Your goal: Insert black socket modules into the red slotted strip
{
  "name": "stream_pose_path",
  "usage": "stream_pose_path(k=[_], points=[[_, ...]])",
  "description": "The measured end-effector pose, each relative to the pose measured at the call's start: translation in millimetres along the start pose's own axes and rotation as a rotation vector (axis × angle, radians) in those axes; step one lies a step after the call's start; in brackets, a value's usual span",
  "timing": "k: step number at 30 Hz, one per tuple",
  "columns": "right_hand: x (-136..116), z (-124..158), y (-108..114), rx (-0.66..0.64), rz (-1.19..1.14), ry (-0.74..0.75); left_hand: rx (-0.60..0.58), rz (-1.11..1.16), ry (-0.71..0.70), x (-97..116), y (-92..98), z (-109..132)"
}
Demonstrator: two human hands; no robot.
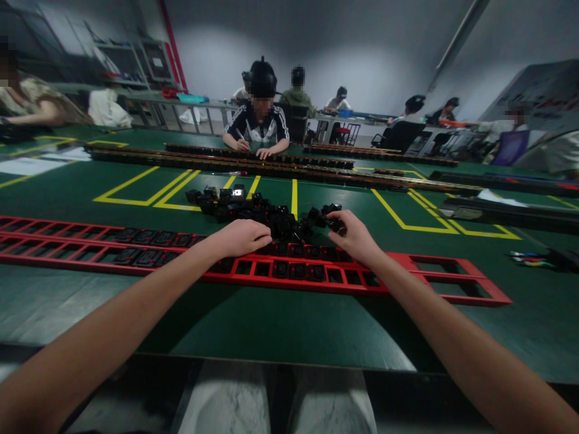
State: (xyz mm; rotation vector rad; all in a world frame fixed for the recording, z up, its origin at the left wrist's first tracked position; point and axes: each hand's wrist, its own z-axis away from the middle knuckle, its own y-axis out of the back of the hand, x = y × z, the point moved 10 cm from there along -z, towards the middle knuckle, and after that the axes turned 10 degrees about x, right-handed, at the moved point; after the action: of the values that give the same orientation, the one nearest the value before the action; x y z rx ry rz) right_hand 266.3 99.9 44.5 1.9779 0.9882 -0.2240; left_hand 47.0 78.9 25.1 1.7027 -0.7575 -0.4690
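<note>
A long red frame [434, 272] with two rows of rectangular slots lies across the green table in front of me. Several slots hold small black sockets [289, 269]. Behind the frame sits a loose pile of black sockets [253, 208]. My left hand [239, 237] rests with curled fingers on the frame's far rail, at the edge of the pile; what it holds, if anything, is hidden. My right hand [355, 235] is pinched on a black socket [335, 222] just above the frame's far row.
Yellow lines [294, 199] mark boxes on the green table [280, 331]. Long dark strips [217, 160] lie across the far side, where a seated person [259, 120] works opposite me. More people sit at tables behind. Coloured pens [531, 259] lie at the right.
</note>
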Motion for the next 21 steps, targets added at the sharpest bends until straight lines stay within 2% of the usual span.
stream_pose_path(k=[8, 14, 21], points=[[6, 2, 3, 0.023, 0.013, -0.091, -0.002, -0.003, 0.004, 0, 0.5, 0], [-4, 0, 3, 0.016, 0.019, 0.006, -0.020, -0.036, 0.004, 1, -0.1, 0], [-10, 0, 6, 0.011, 0.028, 0.017, -0.019, -0.012, 0.016, 0, 0.2, 0]])
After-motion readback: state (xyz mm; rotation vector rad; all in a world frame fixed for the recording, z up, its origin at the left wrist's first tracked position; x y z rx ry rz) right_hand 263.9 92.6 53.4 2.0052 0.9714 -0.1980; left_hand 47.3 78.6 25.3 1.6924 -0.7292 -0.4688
